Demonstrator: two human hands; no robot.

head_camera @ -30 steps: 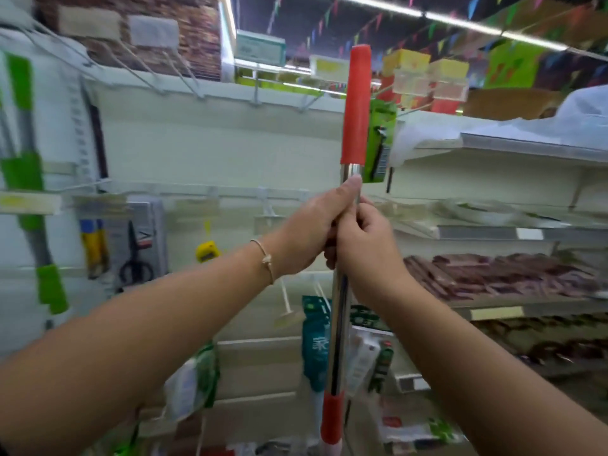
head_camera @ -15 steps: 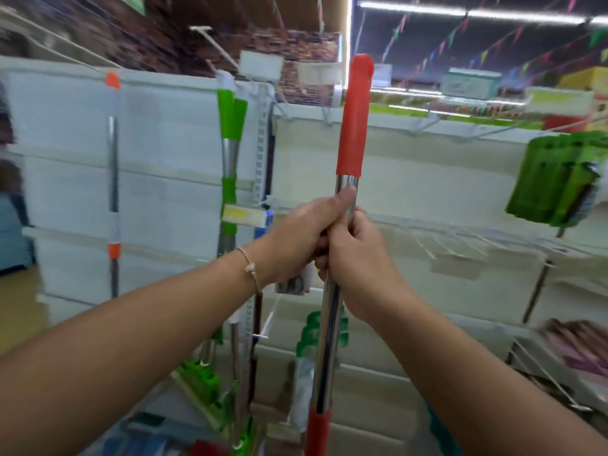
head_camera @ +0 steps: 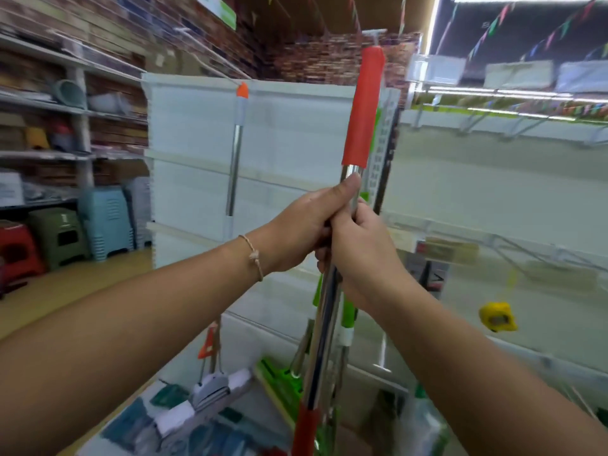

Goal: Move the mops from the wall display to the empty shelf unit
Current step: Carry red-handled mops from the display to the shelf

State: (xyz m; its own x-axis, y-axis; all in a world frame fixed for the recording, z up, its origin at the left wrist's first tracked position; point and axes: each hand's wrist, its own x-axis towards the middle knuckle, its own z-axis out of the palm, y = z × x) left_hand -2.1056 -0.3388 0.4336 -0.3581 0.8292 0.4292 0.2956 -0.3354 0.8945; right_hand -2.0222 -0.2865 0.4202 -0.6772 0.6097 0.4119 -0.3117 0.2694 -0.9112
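While both hands were wrapped round the bare steel of the red-sleeved mop (head_camera: 362,110), the pole stood nearly upright and ran far past the fingers both ways. That length was where I judged the trouble lay. The left hand (head_camera: 306,225) gripped it with the thumb laid up the shaft, its tip just under the red sleeve. The right hand (head_camera: 365,255) closed round it directly below, touching the left.

Above the fingers the sleeve's top came close under a wire peg (head_camera: 373,32), so a lift or a turn could have snagged it there. Below the fingers the shaft crossed just in front of a green mop (head_camera: 347,311), and the two could have tangled, or the green one been knocked down. The held mop's head was out of view below, so its swing would have gone unwatched. Polished steel gives little purchase, and a slack grip could have let the pole slide through the fingers.

There were two hands, both on one mop. I could be sure of three mops:
- the one held
- the green one behind it
- an orange-tipped mop (head_camera: 235,153) hanging on the white panel (head_camera: 296,133), left of the fingers and well apart

One white-and-grey mop head (head_camera: 210,393) lay low and left of the fingers, and I could not tell which pole it belonged to. Far to the left stood three lots of stools: blue (head_camera: 105,222), green (head_camera: 59,238) and red (head_camera: 16,251). One yellow tape measure (head_camera: 496,317) hung to the right, below the fingers.
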